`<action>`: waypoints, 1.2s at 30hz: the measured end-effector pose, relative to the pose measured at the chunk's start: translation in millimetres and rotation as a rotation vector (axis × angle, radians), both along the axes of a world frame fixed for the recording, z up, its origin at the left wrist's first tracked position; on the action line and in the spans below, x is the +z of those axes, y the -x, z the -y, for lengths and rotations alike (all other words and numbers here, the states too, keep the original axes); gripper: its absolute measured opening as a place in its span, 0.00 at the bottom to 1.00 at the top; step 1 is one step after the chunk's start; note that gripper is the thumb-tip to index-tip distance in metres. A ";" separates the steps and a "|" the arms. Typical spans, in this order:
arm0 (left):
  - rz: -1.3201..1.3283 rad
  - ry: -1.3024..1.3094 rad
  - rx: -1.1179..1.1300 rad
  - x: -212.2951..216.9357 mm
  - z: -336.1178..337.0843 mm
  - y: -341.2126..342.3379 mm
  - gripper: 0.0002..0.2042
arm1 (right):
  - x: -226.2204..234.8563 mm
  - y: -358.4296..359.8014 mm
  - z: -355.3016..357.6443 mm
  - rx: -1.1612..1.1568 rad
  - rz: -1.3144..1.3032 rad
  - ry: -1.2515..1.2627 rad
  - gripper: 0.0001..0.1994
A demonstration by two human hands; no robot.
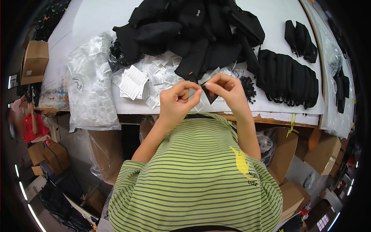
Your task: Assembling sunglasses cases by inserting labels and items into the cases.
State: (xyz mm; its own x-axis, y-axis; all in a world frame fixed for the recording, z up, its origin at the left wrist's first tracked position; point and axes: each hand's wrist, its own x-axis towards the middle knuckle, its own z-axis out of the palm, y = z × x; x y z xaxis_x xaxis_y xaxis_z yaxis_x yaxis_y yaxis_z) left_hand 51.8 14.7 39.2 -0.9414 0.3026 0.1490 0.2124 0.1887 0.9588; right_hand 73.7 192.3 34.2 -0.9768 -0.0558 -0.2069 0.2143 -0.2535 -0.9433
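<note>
Near the table's front edge my left hand (178, 101) is pinched, thumb and forefinger tips together. Whatever sits between those tips is too small to make out. Close beside it, my right hand (228, 92) pinches a small dark flat piece (211, 96), which hangs with one corner down. Just beyond both hands lies a heap of black fabric items (193, 42). Small white printed labels (157, 79) are scattered in front of the heap, and a stack of white cards (133, 83) rests on them at the left. A bunch of short black pieces (248, 88) lies right of my right hand.
Left on the white table (96, 17) lies a clear plastic bag (92, 89) with labels. A row of black bundles (288, 79) lies at right, with several more (300, 40) behind. Cardboard boxes (284, 152) stand below. A person in red (34, 125) is far left.
</note>
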 end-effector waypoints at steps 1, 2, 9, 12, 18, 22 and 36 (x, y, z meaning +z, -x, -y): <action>0.018 0.010 0.002 3.6 2.3 -0.3 0.04 | -6.7 7.9 -4.4 -0.043 -0.041 0.012 0.06; 0.005 0.009 0.006 5.1 2.4 0.2 0.04 | -22.7 16.8 -15.6 -0.124 0.000 -0.010 0.07; 0.035 -0.069 -0.361 14.8 -8.3 -15.7 0.06 | -71.3 54.3 -22.0 -0.134 0.207 -0.125 0.17; -0.112 -0.073 -0.477 8.7 -11.0 -12.0 0.05 | -81.5 50.5 -31.2 -0.121 0.056 -0.198 0.17; -0.262 -0.089 -0.424 13.4 -5.7 18.9 0.13 | -54.6 25.7 -30.8 -0.027 -0.094 -0.164 0.19; -0.597 0.141 -0.352 -3.8 -1.8 29.2 0.18 | 9.4 9.8 -9.1 0.037 -0.123 -0.312 0.19; -0.936 0.195 -0.398 -6.6 19.0 24.4 0.11 | 30.1 2.9 -10.8 0.214 -0.166 -0.179 0.19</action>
